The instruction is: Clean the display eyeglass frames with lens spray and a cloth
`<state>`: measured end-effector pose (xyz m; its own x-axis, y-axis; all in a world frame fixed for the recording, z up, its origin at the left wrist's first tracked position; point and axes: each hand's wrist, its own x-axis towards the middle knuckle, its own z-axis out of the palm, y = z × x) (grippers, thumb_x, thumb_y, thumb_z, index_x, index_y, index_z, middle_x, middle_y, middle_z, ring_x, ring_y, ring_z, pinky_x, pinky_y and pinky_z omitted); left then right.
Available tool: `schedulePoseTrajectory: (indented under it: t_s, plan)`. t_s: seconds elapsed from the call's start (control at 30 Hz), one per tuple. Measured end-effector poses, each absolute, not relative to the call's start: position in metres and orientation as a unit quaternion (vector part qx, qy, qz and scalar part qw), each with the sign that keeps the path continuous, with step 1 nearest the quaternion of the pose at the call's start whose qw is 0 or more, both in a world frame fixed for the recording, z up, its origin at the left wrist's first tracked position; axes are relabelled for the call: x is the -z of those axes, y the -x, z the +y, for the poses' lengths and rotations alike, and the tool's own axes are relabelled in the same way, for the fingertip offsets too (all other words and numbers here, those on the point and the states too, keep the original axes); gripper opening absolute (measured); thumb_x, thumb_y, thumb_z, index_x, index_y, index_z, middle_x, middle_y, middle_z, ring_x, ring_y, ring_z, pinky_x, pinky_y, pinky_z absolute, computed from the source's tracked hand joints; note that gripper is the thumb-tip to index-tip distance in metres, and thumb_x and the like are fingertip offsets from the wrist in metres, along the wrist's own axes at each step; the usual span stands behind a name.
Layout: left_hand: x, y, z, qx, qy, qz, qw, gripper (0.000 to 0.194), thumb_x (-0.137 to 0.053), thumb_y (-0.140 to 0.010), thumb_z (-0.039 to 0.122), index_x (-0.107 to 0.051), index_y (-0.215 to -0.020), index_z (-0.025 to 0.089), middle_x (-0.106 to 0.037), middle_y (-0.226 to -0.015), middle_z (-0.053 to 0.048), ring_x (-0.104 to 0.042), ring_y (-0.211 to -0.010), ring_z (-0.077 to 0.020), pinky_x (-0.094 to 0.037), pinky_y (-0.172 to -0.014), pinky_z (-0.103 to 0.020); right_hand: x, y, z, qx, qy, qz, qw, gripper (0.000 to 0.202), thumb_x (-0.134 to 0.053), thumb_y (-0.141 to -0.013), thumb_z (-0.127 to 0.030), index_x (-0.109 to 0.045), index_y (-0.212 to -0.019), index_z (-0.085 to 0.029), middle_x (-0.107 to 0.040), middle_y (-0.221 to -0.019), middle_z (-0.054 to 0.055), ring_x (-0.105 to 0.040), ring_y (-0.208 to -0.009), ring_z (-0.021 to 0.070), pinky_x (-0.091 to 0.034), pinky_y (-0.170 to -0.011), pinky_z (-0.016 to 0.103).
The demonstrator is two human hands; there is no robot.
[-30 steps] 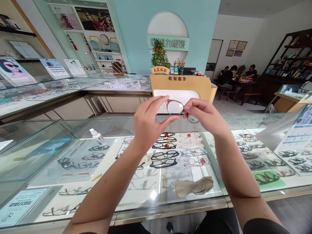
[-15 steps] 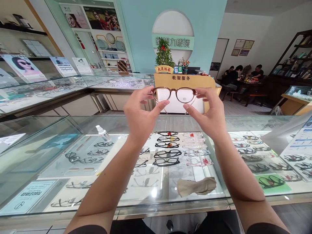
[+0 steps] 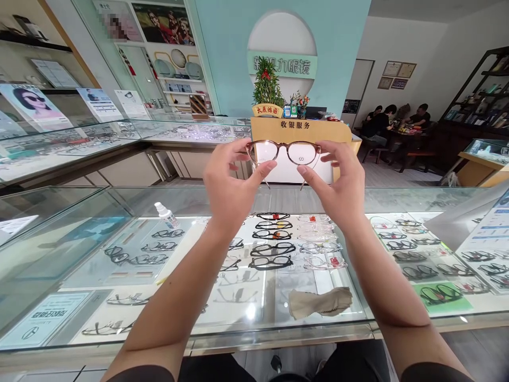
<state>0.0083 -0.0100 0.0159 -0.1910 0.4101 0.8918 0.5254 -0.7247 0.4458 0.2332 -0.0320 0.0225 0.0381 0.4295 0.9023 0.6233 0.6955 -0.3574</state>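
Note:
A pair of eyeglasses [image 3: 283, 145] with a brown, see-through frame is held up level above the glass display counter [image 3: 222, 335]. My left hand [image 3: 233, 183] pinches its left end between thumb and fingers. At the other end my right hand [image 3: 338, 180] grips the frame the same way. A small printed mark shows on the right lens, and the temples point down and away. Below the hands, a crumpled beige cloth [image 3: 320, 303] lies on the counter, and rows of black-framed glasses [image 3: 272, 248] show through the glass.
A white spray bottle [image 3: 165, 215] stands on the counter at the left. Beyond it are more display cases [image 3: 191, 132] and a wooden cashier desk [image 3: 342, 130] with a potted plant [image 3: 268, 85]. Several people [image 3: 384, 119] sit at a table, far right. A printed sign [image 3: 493, 217] stands nearer.
Both hands still hold the eyeglasses at about the same place. The temples now slant slightly lower beneath the lenses, and the view has shifted a little.

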Motion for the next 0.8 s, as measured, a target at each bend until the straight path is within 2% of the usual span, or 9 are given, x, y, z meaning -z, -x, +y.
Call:
schedulePoseTrajectory:
  t_s: [0.2, 0.4, 0.57, 0.8]
  plan:
    - [-0.012, -0.011, -0.007, 0.683, 0.638, -0.346, 0.086, 0.057, -0.091, -0.09, 0.059, -0.076, -0.137, 0.03, -0.074, -0.132, -0.01, -0.078, -0.102, -0.0246, -0.061, -0.084, -0.044, -0.022, -0.238, -0.027, 0.085, 0.392, -0.678, 0.616, 0.043, -0.082, -0.098, -0.055, -0.072, -0.134, -0.032, -0.077, -0.128, 0.008, -0.076, -0.108, 0.027, -0.061, -0.092, 0.048]
    - [-0.007, -0.012, -0.004, 0.691, 0.629, -0.344, 0.09, 0.061, -0.089, -0.092, 0.059, -0.072, -0.143, 0.031, -0.074, -0.135, -0.009, -0.076, -0.111, -0.0273, -0.062, -0.092, -0.045, -0.019, -0.237, -0.025, 0.077, 0.391, -0.675, 0.621, 0.044, -0.082, -0.099, -0.052, -0.072, -0.138, -0.033, -0.078, -0.128, 0.007, -0.076, -0.112, 0.0276, -0.062, -0.095, 0.05]
    - [-0.003, -0.014, 0.001, 0.711, 0.612, -0.338, 0.078, 0.066, -0.087, -0.089, 0.068, -0.07, -0.14, 0.03, -0.075, -0.134, -0.01, -0.076, -0.116, -0.0305, -0.061, -0.097, -0.05, -0.015, -0.231, -0.025, 0.066, 0.387, -0.653, 0.648, 0.047, -0.084, -0.098, -0.05, -0.068, -0.138, -0.032, -0.08, -0.131, 0.008, -0.076, -0.117, 0.0281, -0.062, -0.097, 0.05]
    - [-0.002, -0.018, 0.001, 0.729, 0.595, -0.332, 0.072, 0.059, -0.086, -0.091, 0.067, -0.07, -0.134, 0.029, -0.077, -0.131, -0.009, -0.077, -0.114, -0.0282, -0.061, -0.092, -0.046, -0.012, -0.226, -0.025, 0.069, 0.376, -0.636, 0.671, 0.045, -0.085, -0.097, -0.052, -0.068, -0.134, -0.031, -0.079, -0.131, 0.008, -0.076, -0.115, 0.0278, -0.061, -0.097, 0.05]
